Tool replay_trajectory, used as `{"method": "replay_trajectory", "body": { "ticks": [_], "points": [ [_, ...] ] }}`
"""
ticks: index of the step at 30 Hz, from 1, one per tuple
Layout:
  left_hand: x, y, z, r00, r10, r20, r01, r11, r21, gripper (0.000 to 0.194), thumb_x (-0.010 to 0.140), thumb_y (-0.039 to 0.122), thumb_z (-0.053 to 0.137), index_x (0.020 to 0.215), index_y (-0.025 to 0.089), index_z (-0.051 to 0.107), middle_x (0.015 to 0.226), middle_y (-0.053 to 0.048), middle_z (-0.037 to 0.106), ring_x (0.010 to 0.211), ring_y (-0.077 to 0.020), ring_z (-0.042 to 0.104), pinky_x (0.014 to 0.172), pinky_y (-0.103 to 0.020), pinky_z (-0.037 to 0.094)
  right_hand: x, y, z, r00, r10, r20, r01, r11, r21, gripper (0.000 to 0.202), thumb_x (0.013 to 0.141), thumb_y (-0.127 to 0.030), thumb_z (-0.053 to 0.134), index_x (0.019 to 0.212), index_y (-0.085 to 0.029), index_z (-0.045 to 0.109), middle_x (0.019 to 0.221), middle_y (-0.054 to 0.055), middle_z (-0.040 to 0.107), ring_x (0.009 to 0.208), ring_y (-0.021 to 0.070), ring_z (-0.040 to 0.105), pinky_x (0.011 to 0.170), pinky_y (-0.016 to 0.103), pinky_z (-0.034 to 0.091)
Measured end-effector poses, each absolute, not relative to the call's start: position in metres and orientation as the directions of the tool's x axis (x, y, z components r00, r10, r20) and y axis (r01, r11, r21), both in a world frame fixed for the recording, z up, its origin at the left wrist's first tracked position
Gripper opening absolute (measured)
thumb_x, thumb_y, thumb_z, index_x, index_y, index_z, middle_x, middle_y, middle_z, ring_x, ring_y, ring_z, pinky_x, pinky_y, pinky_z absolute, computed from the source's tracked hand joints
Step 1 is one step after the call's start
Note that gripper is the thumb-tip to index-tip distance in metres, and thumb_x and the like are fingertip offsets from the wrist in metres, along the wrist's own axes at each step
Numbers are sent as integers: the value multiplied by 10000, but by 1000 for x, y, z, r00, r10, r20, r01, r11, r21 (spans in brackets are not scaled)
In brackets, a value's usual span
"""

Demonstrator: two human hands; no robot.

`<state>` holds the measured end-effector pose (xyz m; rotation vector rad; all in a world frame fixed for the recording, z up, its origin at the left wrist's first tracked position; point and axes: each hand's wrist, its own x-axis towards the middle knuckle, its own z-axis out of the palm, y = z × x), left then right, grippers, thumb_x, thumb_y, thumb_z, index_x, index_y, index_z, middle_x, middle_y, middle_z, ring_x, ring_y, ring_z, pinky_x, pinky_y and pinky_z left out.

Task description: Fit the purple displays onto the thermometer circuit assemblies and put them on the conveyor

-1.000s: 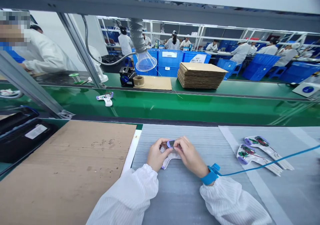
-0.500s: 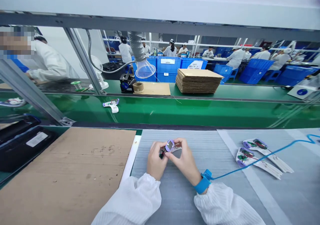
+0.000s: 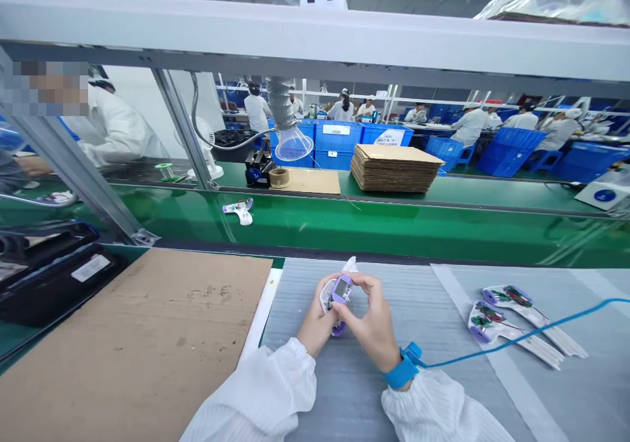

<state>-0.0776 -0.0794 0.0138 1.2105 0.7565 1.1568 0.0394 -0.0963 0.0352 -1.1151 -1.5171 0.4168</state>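
Note:
Above the grey padded mat, both my hands close on one white gun-shaped thermometer housing with a purple-rimmed screen. My left hand grips the housing from the left side. My right hand pinches the screen piece at its edges between thumb and fingers, and a blue wrist strap with a cord circles that wrist. Part of the housing is hidden behind my fingers. To the right lie two opened thermometer halves with green boards, red wires and purple ends.
Cardboard covers the bench at left, beside black bins. Another white housing lies on the green conveyor. Beyond are stacked cardboard sheets and a tape roll. A metal post stands at left; a co-worker sits behind it.
The housing has turned in my hands, so its white handle now points up and away and more of it shows. My left hand has shifted right around it. The camera view has moved slightly.

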Motion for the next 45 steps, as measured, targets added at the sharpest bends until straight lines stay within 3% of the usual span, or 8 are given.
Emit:
{"method": "replay_trajectory", "body": {
  "ticks": [5,11,17,25,33,39,45],
  "points": [
    [-81,-81,16,206,949,239,-125,-217,968,483,774,247,598,1215,219,402,1213,-70,502,1105,-212,479,940,-311,374,48,-96,39,-46,835,549,483,500,-719,396,734,-241,643,1072,-202,441,1017,78,543,939,216,529,812,390,462],
    [-84,-85,20,186,959,216,32,-225,974,525,724,139,603,1212,246,442,1164,-51,554,961,-191,565,836,-295,454,53,-97,40,-220,832,509,568,534,-627,360,770,-264,620,1066,-205,424,992,81,553,936,239,527,808,421,445],
    [-84,-86,22,192,960,202,144,-231,962,581,681,82,611,1214,253,456,1167,-47,558,1031,-212,540,908,-334,425,51,-98,38,-202,846,493,582,509,-634,352,787,-285,603,1078,-200,425,1012,77,558,950,230,530,806,384,456],
    [-83,-87,19,181,962,204,170,-235,957,550,686,70,568,1199,230,452,1151,-52,559,976,-199,558,870,-334,451,50,-97,35,-180,855,486,580,491,-650,360,782,-316,612,1074,-200,437,1004,76,572,945,228,551,794,371,473],
    [-83,-90,24,176,961,212,172,-242,955,467,699,209,661,1122,219,465,963,-30,628,819,-181,602,734,-278,469,43,-102,35,-114,859,499,572,467,-674,312,784,-311,599,1042,-199,464,955,70,583,881,214,571,738,345,483],
    [-83,-92,25,151,959,240,276,-274,921,411,713,209,653,1084,234,476,931,-5,636,780,-169,603,706,-257,447,41,-103,38,-99,877,471,559,441,-703,312,769,-311,611,1019,-198,462,952,59,587,870,204,574,734,332,484],
    [-86,-95,32,203,924,325,371,-379,848,240,820,290,525,1056,248,514,948,-13,627,822,-174,594,707,-249,418,49,-102,49,-177,835,520,641,499,-583,361,791,-386,597,1073,-200,470,1008,93,577,956,251,533,818,413,430]
  ]
}}
